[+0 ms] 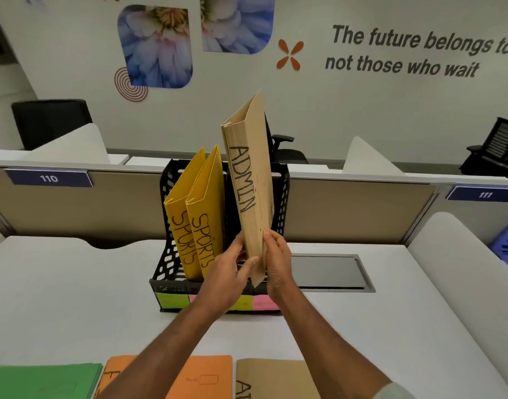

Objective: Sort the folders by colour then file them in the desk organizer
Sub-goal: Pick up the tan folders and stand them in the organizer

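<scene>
A black mesh desk organizer (pixel 167 249) stands mid-desk with two yellow folders (pixel 189 226) marked SPORTS upright in its left slots. A tan folder (pixel 249 174) marked ADMIN is held upright over the slot to their right, its lower corner near the organizer's front. My left hand (pixel 226 272) and my right hand (pixel 277 260) both grip its bottom edge. Along the desk's near edge lie a green folder (pixel 42 381), an orange folder (pixel 203 378) and another tan folder (pixel 273 378).
Coloured sticky labels (pixel 258 305) line the organizer's front. A grey cable hatch (pixel 327 273) is set in the desk right of it. A beige partition (pixel 362 208) runs behind. A blue tray (pixel 506 243) sits at the far right. Office chairs stand beyond.
</scene>
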`<state>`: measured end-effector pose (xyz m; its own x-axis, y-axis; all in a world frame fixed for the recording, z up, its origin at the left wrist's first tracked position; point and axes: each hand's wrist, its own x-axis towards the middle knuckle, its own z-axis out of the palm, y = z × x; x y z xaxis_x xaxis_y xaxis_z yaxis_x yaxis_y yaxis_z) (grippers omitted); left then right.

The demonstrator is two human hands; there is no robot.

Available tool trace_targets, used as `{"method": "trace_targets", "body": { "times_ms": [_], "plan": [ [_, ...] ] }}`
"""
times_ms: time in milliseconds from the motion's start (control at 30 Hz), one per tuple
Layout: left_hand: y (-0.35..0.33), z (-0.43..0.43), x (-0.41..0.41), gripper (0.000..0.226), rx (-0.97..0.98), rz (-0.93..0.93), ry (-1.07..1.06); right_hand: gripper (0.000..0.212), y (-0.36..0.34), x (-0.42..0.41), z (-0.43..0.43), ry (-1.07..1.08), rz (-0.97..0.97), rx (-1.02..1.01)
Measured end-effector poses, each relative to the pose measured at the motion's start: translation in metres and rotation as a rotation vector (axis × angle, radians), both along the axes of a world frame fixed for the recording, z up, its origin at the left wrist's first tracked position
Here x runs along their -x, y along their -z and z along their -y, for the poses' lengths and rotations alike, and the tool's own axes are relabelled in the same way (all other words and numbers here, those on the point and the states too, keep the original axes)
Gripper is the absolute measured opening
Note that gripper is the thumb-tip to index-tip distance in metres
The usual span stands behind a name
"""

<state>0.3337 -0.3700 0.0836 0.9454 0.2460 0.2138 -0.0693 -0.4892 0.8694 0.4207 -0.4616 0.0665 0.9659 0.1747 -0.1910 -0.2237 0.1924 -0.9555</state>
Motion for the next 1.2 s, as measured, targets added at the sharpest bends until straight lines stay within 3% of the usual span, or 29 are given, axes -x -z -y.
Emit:
{"method": "trace_targets", "body": {
  "times_ms": [467, 733, 1200],
  "plan": [
    [0.025, -0.003, -0.025, 0.059, 0.283, 0.021, 0.001, 0.038, 0.012, -0.021, 0.003, 0.002, 0.038, -0.035],
    [0.042, 0.0, -0.03, 0.05, 0.216, -0.073, 0.0, 0.041, 0.026, -0.023, 0.008, -0.005, -0.004, 0.079],
    [0.043, 0.018, -0.012, 0.035, 0.143, 0.014, -0.181, 0.029, 0.03, 0.015, 0.022, 0.073, 0.181, 0.275]
  ]
}}
